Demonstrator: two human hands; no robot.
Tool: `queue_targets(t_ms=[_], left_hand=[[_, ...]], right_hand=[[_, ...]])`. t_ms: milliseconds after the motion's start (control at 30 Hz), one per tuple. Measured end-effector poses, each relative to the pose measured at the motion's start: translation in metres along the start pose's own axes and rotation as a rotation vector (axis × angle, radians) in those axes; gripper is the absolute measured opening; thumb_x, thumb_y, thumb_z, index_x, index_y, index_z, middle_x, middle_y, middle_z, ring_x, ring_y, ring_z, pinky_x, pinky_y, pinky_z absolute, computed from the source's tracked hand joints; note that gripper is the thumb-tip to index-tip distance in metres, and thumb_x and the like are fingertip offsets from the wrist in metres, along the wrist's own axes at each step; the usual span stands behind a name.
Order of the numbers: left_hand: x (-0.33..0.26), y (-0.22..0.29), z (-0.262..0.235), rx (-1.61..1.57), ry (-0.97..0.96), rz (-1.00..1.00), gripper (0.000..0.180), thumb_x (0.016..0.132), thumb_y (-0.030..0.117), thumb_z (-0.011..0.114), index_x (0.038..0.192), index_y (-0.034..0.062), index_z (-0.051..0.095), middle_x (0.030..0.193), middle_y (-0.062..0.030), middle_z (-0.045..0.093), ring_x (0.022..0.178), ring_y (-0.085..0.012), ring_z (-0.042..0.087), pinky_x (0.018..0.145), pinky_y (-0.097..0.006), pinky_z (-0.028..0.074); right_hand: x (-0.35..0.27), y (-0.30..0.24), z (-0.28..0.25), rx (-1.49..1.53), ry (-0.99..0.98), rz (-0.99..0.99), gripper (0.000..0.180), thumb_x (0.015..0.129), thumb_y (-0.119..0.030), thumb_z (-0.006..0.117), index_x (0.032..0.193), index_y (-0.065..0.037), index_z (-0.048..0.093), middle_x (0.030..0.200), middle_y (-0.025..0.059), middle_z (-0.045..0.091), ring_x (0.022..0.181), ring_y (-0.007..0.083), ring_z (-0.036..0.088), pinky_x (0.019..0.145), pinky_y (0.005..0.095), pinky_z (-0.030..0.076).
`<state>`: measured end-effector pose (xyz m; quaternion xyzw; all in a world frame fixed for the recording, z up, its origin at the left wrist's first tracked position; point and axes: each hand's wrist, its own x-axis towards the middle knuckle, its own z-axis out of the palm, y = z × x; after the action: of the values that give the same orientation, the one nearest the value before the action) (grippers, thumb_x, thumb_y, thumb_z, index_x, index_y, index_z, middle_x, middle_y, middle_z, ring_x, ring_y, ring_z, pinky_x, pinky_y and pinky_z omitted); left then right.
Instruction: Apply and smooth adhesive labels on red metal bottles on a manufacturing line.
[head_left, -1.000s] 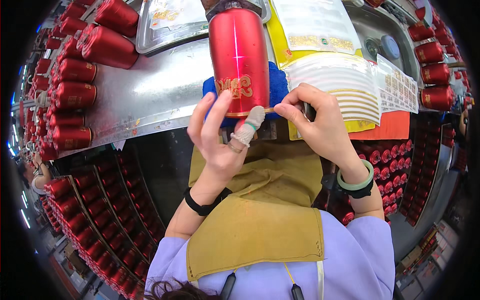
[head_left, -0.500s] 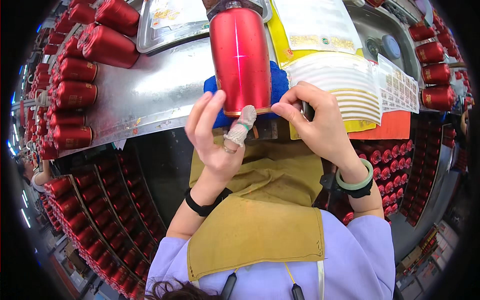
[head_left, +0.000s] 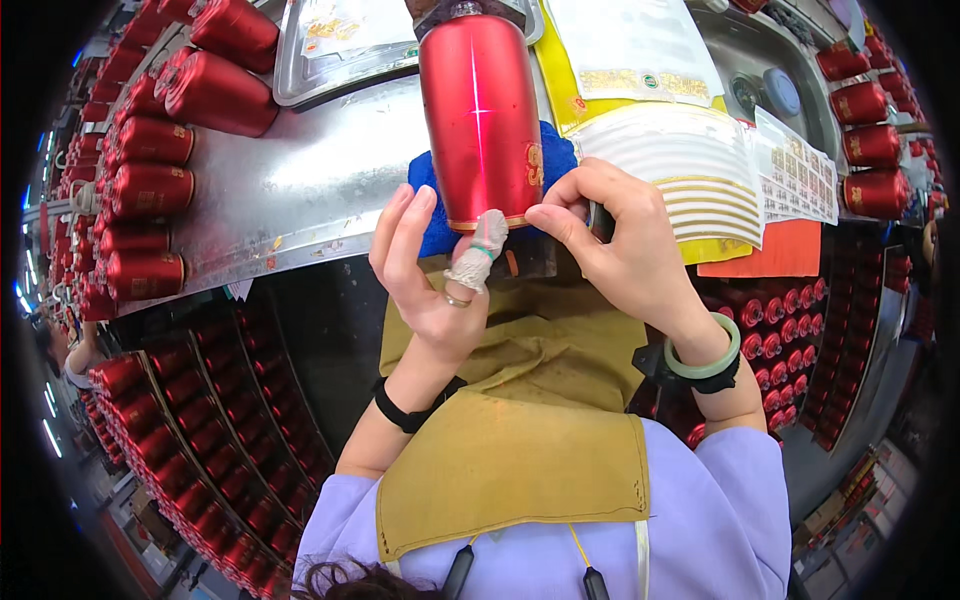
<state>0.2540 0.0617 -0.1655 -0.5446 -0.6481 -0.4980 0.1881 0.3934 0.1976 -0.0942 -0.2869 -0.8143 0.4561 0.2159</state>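
A red metallic bottle [head_left: 478, 120] lies with its base end toward me, its neck held in a dark fixture [head_left: 470, 10] at the far end. Round its near edge runs a thin gold strip [head_left: 508, 223]. My left hand [head_left: 430, 270] has its fingers stretched apart beside the bottle, and its thumb, wrapped in white cloth, presses on the strip. My right hand [head_left: 620, 225] pinches with thumb and forefinger at the strip's right end; the fingertips hide what lies between them. Under the bottle is a blue cloth [head_left: 430, 235].
A sheet of curved gold strips [head_left: 710, 210] lies on yellow and orange sheets to the right, beside a sticker sheet [head_left: 797, 170] and a sink [head_left: 800, 50]. A metal tray [head_left: 300, 90] stands back left. Red bottles [head_left: 150, 190] crowd the left of the metal table [head_left: 260, 200].
The bottle has turned, bringing a gold mark into view on its right side. My right hand has shifted slightly left along the edge; my left thumb stays at the near rim.
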Motion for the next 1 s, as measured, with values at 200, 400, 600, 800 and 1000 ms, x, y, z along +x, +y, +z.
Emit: queue_targets(t_ms=[200, 400, 600, 800, 1000], left_hand=[[0.018, 0.002, -0.005, -0.009, -0.140, 0.003, 0.036, 0.079, -0.007, 0.082, 0.114, 0.0004, 0.073, 0.123, -0.0173, 0.069, 0.117, -0.0357, 0.066, 0.093, -0.040, 0.056], [-0.001, -0.008, 0.002, -0.195, 0.003, -0.129, 0.036, 0.085, -0.016, 0.074, 0.119, -0.0082, 0.070, 0.122, -0.0190, 0.069, 0.114, -0.0282, 0.069, 0.100, -0.037, 0.058], [-0.001, -0.006, 0.005, -0.190, 0.061, -0.187, 0.031, 0.081, -0.012, 0.079, 0.109, 0.0005, 0.070, 0.116, -0.0185, 0.073, 0.107, -0.0372, 0.072, 0.089, -0.040, 0.063], [-0.004, -0.007, 0.002, -0.222, -0.002, -0.167, 0.042, 0.087, -0.016, 0.073, 0.127, -0.0102, 0.064, 0.128, -0.0196, 0.065, 0.118, -0.0288, 0.067, 0.105, -0.039, 0.057], [-0.008, 0.001, 0.007, -0.159, 0.068, -0.212, 0.042, 0.086, -0.014, 0.073, 0.127, -0.0087, 0.062, 0.126, -0.0163, 0.063, 0.121, -0.0303, 0.065, 0.104, -0.041, 0.057]], right_hand=[[0.000, 0.009, -0.002, -0.052, 0.049, -0.065, 0.017, 0.089, -0.012, 0.079, 0.084, 0.001, 0.069, 0.077, 0.0129, 0.064, 0.066, 0.0261, 0.061, 0.063, 0.0380, 0.048], [-0.001, 0.001, 0.003, 0.090, 0.076, 0.184, 0.025, 0.088, -0.020, 0.082, 0.086, 0.000, 0.066, 0.075, 0.0076, 0.059, 0.066, 0.0184, 0.053, 0.064, 0.0333, 0.045], [-0.003, 0.008, 0.021, 0.293, 0.045, 0.239, 0.026, 0.092, -0.021, 0.080, 0.090, -0.004, 0.061, 0.076, -0.0052, 0.047, 0.072, 0.0065, 0.038, 0.065, 0.0244, 0.034], [-0.004, 0.001, 0.024, 0.229, 0.057, 0.227, 0.027, 0.092, -0.022, 0.080, 0.090, -0.001, 0.063, 0.071, 0.0009, 0.057, 0.065, 0.0079, 0.049, 0.059, 0.0272, 0.041], [-0.002, 0.005, 0.019, 0.441, -0.009, 0.317, 0.028, 0.097, -0.027, 0.076, 0.091, -0.002, 0.064, 0.074, -0.0043, 0.055, 0.068, 0.0043, 0.045, 0.061, 0.0242, 0.039]])
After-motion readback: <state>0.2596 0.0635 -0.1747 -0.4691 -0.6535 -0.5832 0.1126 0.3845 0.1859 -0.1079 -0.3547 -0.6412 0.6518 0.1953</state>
